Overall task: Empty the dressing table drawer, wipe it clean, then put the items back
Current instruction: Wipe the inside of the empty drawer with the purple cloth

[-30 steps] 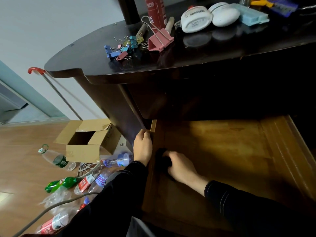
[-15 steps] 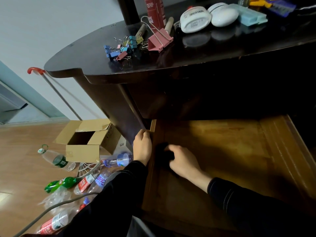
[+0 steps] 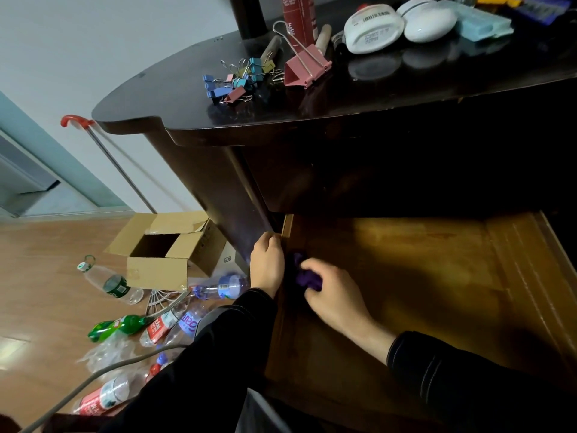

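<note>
Beneath the dark glossy dressing table top (image 3: 175, 79), the light-brown wooden drawer (image 3: 421, 276) stands pulled out, its bottom bare. Against its left wall lies a crumpled purple cloth (image 3: 304, 276), clutched in the right hand (image 3: 334, 298) and pressed to the wood. Just beside it, the left hand (image 3: 267, 264) curls over that wall's top edge, gripping it. On the top sit small coloured binder clips (image 3: 232, 81), a large pink binder clip (image 3: 304, 68) and white oval containers (image 3: 371, 29). An open cardboard box (image 3: 165, 248) and scattered plastic bottles (image 3: 109, 282) lie on the floor.
</note>
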`<state>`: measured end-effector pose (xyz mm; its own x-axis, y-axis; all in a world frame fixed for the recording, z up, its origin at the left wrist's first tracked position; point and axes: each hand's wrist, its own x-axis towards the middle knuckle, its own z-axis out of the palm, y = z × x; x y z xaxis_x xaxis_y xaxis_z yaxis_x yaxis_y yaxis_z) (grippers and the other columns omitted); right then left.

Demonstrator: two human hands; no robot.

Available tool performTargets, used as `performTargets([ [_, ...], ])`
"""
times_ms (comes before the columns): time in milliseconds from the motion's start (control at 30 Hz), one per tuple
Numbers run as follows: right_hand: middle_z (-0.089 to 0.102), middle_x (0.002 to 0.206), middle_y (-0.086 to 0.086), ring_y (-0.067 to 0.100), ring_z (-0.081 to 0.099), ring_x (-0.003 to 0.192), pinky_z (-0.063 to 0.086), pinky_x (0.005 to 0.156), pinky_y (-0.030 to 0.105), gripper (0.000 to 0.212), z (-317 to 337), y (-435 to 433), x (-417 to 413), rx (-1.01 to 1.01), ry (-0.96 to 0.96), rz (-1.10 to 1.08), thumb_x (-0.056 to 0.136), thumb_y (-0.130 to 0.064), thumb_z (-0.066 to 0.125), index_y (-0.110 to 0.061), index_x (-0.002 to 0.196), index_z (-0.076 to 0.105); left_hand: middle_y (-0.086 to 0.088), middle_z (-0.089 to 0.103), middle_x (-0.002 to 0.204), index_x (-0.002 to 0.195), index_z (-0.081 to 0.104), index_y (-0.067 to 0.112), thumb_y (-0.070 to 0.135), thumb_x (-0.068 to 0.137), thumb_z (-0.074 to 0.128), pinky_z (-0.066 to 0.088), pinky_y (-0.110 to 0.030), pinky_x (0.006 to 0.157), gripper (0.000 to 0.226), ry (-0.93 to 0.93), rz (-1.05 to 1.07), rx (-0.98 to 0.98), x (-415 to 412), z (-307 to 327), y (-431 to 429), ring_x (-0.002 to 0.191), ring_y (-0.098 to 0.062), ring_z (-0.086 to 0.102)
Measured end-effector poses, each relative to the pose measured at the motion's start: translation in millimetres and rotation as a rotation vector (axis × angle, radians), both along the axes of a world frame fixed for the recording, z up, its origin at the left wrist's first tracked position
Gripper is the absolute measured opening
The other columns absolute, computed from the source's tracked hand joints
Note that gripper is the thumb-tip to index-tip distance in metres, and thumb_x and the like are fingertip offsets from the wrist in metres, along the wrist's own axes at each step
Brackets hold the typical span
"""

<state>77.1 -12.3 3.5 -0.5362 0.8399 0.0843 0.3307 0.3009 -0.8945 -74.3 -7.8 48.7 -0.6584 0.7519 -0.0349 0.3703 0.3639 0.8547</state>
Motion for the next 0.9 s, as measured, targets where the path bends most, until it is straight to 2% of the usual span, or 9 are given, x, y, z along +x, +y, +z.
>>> performTargets([
  [100, 0.068, 0.112, -0.015, 0.008, 0.067, 0.097, 0.06, 0.075, 0.028, 0.043, -9.6, -11.7, 0.4, -0.017, -0.059, 0.123, 0.088, -0.01, 0.064, -0.035, 0.123, 0.06, 0.0, 0.063, 0.084, 0.082, 0.059, 0.021, 0.018, 0.099, 0.04, 0.044, -0.039, 0.083, 0.026, -0.016, -0.01, -0.006, -1.0, -0.1, -0.8, 0.089, -0.024, 0.058],
  [200, 0.07, 0.111, -0.012, 0.012, 0.07, 0.09, 0.062, 0.072, 0.033, 0.045, -9.0, 1.4, 8.3, -0.061, -0.194, 0.111, 0.091, -0.005, 0.061, -0.033, 0.127, 0.062, 0.003, 0.063, 0.088, 0.084, 0.059, 0.024, 0.02, 0.101, 0.038, 0.043, -0.036, 0.083, 0.027, 0.002, -0.044, -0.021, 0.9, 1.5, -3.7, 0.093, -0.022, 0.057],
  [267, 0.07, 0.107, -0.014, 0.01, 0.07, 0.086, 0.061, 0.068, 0.031, 0.045, -3.0, 9.0, 11.1, -0.083, -0.144, 0.024, 0.089, -0.007, 0.063, -0.035, 0.125, 0.062, 0.001, 0.064, 0.094, 0.092, 0.059, 0.023, 0.023, 0.103, 0.038, 0.041, -0.035, 0.084, 0.024, 0.036, -0.075, -0.037, 1.3, -1.0, -10.6, 0.096, -0.021, 0.057],
  [367, 0.066, 0.122, -0.014, 0.008, 0.065, 0.106, 0.059, 0.084, 0.026, 0.051, -2.3, 2.7, 8.8, 0.039, -0.034, -0.081, 0.087, -0.014, 0.067, -0.034, 0.133, 0.057, -0.001, 0.064, 0.097, 0.098, 0.059, 0.021, 0.028, 0.107, 0.039, 0.046, -0.037, 0.086, 0.022, 0.002, -0.149, -0.009, 0.9, -10.6, -29.3, 0.096, -0.02, 0.06],
  [500, 0.065, 0.126, -0.012, 0.009, 0.063, 0.113, 0.058, 0.09, 0.029, 0.051, -9.8, -12.8, 2.6, 0.049, -0.094, 0.131, 0.089, -0.01, 0.065, -0.033, 0.132, 0.055, -0.009, 0.065, 0.1, 0.103, 0.059, 0.014, 0.031, 0.108, 0.038, 0.047, -0.038, 0.091, 0.027, -0.081, -0.166, 0.013, 2.9, -6.7, -38.4, 0.098, -0.023, 0.062],
  [600, 0.068, 0.123, -0.01, 0.014, 0.067, 0.108, 0.059, 0.087, 0.032, 0.05, -9.8, -0.1, 8.9, -0.046, -0.238, 0.117, 0.09, -0.006, 0.063, -0.032, 0.133, 0.058, -0.001, 0.066, 0.103, 0.106, 0.06, 0.02, 0.035, 0.107, 0.037, 0.048, -0.027, 0.086, 0.027, -0.062, -0.161, -0.003, 3.0, -7.8, -38.8, 0.097, -0.011, 0.062],
  [733, 0.064, 0.127, -0.011, 0.009, 0.063, 0.11, 0.055, 0.082, 0.02, 0.051, -2.1, 3.0, 12.3, 0.071, -0.018, -0.108, 0.089, -0.014, 0.069, -0.032, 0.135, 0.055, 0.008, 0.066, 0.098, 0.1, 0.062, 0.026, 0.034, 0.107, 0.04, 0.042, -0.011, 0.073, 0.024, -0.031, -0.136, 0.004, 2.4, -11.6, -37.2, 0.087, 0.006, 0.06],
  [800, 0.063, 0.128, -0.011, 0.008, 0.061, 0.112, 0.051, 0.083, 0.016, 0.053, -0.6, -7.8, 7.7, 0.136, 0.039, -0.04, 0.087, -0.014, 0.069, -0.033, 0.134, 0.053, 0.004, 0.066, 0.093, 0.096, 0.062, 0.021, 0.031, 0.107, 0.041, 0.044, -0.019, 0.074, 0.025, -0.009, -0.121, 0.023, 3.1, -11.0, -35.7, 0.082, 0.001, 0.059],
  [900, 0.061, 0.135, -0.007, 0.015, 0.06, 0.121, 0.055, 0.094, 0.027, 0.057, -6.5, -14.5, 4.1, 0.046, -0.138, 0.152, 0.09, -0.008, 0.066, -0.028, 0.141, 0.049, -0.006, 0.065, 0.092, 0.096, 0.061, 0.014, 0.03, 0.107, 0.04, 0.045, -0.025, 0.078, 0.028, 0.013, -0.113, 0.029, 3.7, -9.6, -35.4, 0.082, -0.01, 0.058],
])
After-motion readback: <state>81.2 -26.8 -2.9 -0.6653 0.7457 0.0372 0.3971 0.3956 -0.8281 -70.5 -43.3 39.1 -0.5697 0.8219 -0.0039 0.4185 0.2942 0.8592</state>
